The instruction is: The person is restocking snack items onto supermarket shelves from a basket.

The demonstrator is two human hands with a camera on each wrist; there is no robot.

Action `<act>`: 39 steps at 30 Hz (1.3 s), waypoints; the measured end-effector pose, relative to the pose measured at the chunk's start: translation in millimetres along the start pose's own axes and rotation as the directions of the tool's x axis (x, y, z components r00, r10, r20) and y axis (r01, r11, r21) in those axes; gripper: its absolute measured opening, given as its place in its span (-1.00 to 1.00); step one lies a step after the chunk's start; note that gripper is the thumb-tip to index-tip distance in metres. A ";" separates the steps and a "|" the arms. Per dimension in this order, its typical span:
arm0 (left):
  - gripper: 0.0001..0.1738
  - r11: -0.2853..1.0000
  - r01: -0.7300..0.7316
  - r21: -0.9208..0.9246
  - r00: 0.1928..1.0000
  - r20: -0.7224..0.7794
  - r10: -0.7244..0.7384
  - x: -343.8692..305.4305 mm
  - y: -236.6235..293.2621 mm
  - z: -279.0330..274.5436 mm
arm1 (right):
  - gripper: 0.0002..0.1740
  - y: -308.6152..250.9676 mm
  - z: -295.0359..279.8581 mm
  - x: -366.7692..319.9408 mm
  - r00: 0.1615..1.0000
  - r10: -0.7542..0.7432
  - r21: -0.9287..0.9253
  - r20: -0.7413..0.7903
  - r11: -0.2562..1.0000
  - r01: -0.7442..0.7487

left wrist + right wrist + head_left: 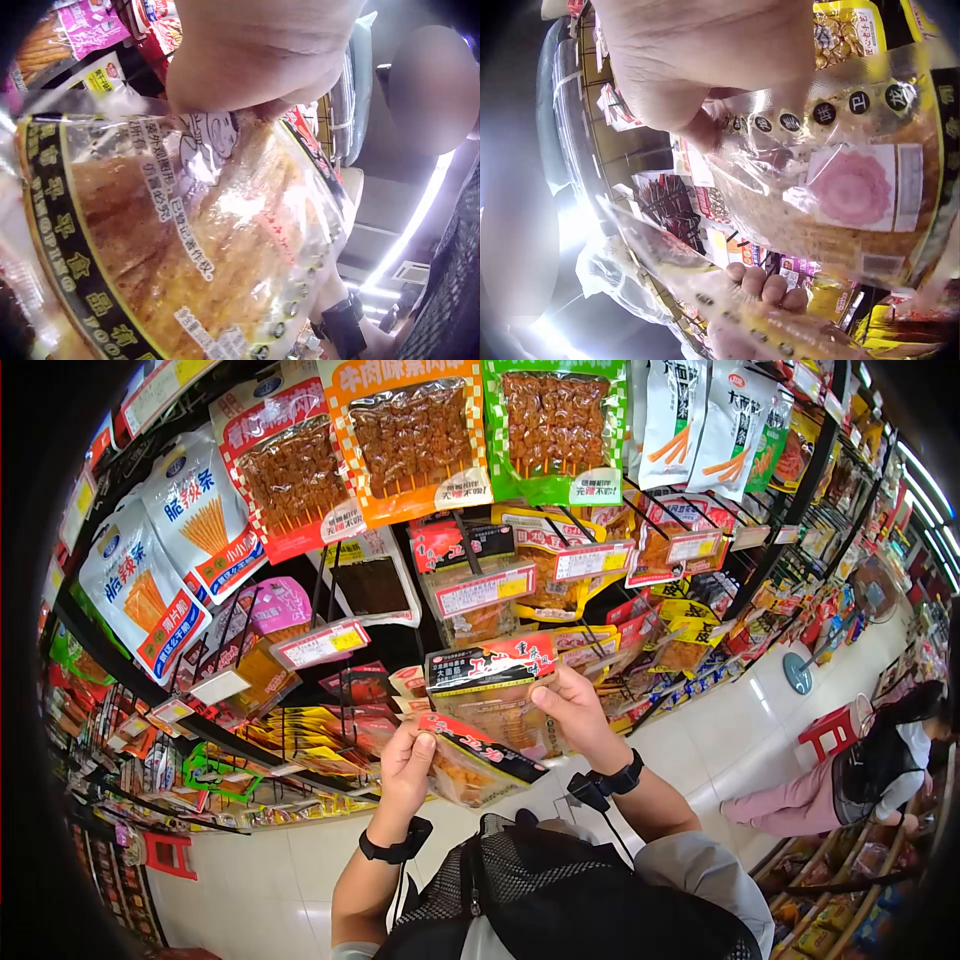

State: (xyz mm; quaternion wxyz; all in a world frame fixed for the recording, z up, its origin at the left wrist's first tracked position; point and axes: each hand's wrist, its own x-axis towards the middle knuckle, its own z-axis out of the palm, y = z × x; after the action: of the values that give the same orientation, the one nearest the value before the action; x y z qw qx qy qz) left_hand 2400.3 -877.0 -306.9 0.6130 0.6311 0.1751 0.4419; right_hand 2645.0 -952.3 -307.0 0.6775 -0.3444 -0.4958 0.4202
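Observation:
My left hand [405, 770] pinches a clear snack packet [470, 765] with a red and black top strip, tilted down to the right. In the left wrist view brown strips show through that packet's film [187, 247], beside a black band with yellow lettering. My right hand [575, 710] grips the edge of a second snack packet [490, 695], its header black and red, held upright near the shelf. Seen from the right wrist, this packet [832, 195] has round black character marks and a pink stamp on a white label. The two packets overlap in the head view.
Hook racks before me hold hanging snack bags, including an orange bag [408, 440], a green bag [555, 435] and white bags [190, 510]. Price tags [485, 590] jut out on the hooks. Another person [850, 775] is at the right, by a red stool [835, 730].

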 end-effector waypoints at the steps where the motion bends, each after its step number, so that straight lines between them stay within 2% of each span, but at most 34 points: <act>1: -0.73 0.999 0.044 0.007 0.999 0.011 -0.044 -5.1 -6.0 -2.5 | -0.74 1.4 0.5 -4.0 1.000 -0.002 0.003 -0.022 1.000 0.002; 4: -0.75 0.897 -0.277 0.345 0.959 0.156 0.236 -4.5 -6.7 9.2 | -0.80 6.5 9.6 -15.9 0.990 -0.020 0.040 -0.142 0.999 0.026; 5: -0.74 0.928 -0.190 0.320 0.973 0.186 0.135 -9.0 -9.7 11.6 | -0.83 14.0 18.7 -18.3 0.983 -0.042 0.059 -0.177 0.997 0.053; 6: -0.73 0.961 -0.175 0.212 0.974 0.182 0.137 -11.8 -12.2 20.2 | -0.85 17.8 29.4 -22.3 0.975 -0.062 0.078 -0.213 0.994 0.080; 7: -0.72 0.982 -0.158 0.102 0.974 0.178 0.138 -14.2 -15.1 31.9 | -0.89 18.6 40.8 -31.9 0.982 0.022 0.065 -0.189 0.998 -0.010; 8: -0.71 0.986 -0.143 0.079 0.972 0.198 0.125 -17.7 -20.4 27.7 | -0.88 16.4 48.5 -38.7 0.991 0.092 -0.051 -0.094 0.994 -0.097; 9: -0.71 0.990 -0.128 0.057 0.969 0.218 0.113 -21.1 -25.7 23.6 | -0.86 17.7 57.9 -37.4 0.997 -0.074 -0.213 -0.027 0.975 0.066; 10: -0.70 0.993 -0.111 0.035 0.966 0.238 0.100 -24.7 -31.0 19.4 | -0.81 18.6 64.9 -35.5 0.972 -0.223 -0.357 0.068 0.905 0.232; 12: -0.67 0.970 0.177 -0.167 0.934 0.339 -0.112 -37.8 -39.5 1.7 | -0.64 5.7 70.0 -38.6 0.958 -0.192 -0.582 0.213 0.762 0.282; 13: -0.63 0.957 0.174 -0.233 0.938 0.336 -0.088 -41.0 -43.1 0.2 | -0.54 1.8 71.3 -41.0 0.946 -0.160 -0.674 0.283 0.668 0.315; 15: -0.63 0.913 0.209 -0.351 0.949 0.300 -0.103 -45.7 -42.8 5.6 | -0.49 1.2 71.8 -47.1 0.947 -0.122 -0.773 0.297 0.552 0.313; 16: -0.63 0.885 0.222 -0.408 0.953 0.282 -0.109 -46.2 -41.1 9.4 | -0.46 1.1 72.1 -49.3 0.948 -0.103 -0.815 0.302 0.487 0.313; 17: -0.64 0.875 0.265 -0.405 0.953 0.251 -0.173 -46.0 -43.0 10.2 | -0.49 1.1 72.5 -50.4 0.951 -0.104 -0.816 0.291 0.493 0.303; 20: -0.64 0.833 0.215 -0.509 0.968 0.224 -0.113 -38.6 -50.2 11.4 | -0.49 1.1 76.4 -56.9 0.954 -0.115 -0.850 0.276 0.434 0.298; 21: -0.64 0.805 0.227 -0.548 0.967 0.224 -0.120 -38.1 -47.5 12.9 | -0.49 -1.0 78.6 -58.2 0.954 -0.123 -0.879 0.275 0.369 0.301; 27: -0.64 0.805 0.287 -0.520 0.913 0.403 -0.066 -38.6 -30.7 16.0 | -0.48 -1.3 84.5 -58.4 0.942 -0.170 -0.956 0.289 0.004 0.294; 30: -0.65 0.775 0.328 -0.540 0.910 0.402 -0.105 -35.0 -40.7 16.3 | -0.48 -7.6 84.6 -56.3 0.959 -0.162 -0.972 0.232 -0.063 0.224; 31: -0.67 0.823 0.286 -0.491 0.920 0.380 -0.093 -30.5 -44.6 16.1 | -0.54 -7.2 85.7 -55.1 0.951 -0.208 -0.974 0.227 -0.071 0.217; 34: -0.65 0.759 0.358 -0.544 0.932 0.259 -0.254 -23.5 -39.4 27.5 | -0.57 -5.6 81.6 -51.9 0.964 -0.183 -0.980 0.195 -0.082 0.183; 35: -0.62 0.770 0.307 -0.559 0.942 0.296 -0.160 -22.1 -54.3 20.9 | -0.60 -2.4 78.2 -51.3 0.958 -0.209 -0.980 0.195 -0.073 0.184; 38: -0.64 0.831 0.252 -0.496 0.960 0.236 -0.150 -19.7 -42.3 31.1 | -0.60 2.6 69.0 -50.7 0.948 -0.248 -0.977 0.199 0.026 0.212; 39: -0.67 0.837 0.246 -0.489 0.963 0.225 -0.151 -18.2 -41.6 32.0 | -0.52 0.8 68.0 -47.3 0.933 -0.296 -0.971 0.207 0.055 0.233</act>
State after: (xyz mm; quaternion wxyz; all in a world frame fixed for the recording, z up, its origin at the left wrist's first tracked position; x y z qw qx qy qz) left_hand 2428.3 -902.9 -347.2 0.8144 0.4602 0.0606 0.3484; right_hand 2572.1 -991.7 -307.4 0.3520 -0.6188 -0.6850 -0.1551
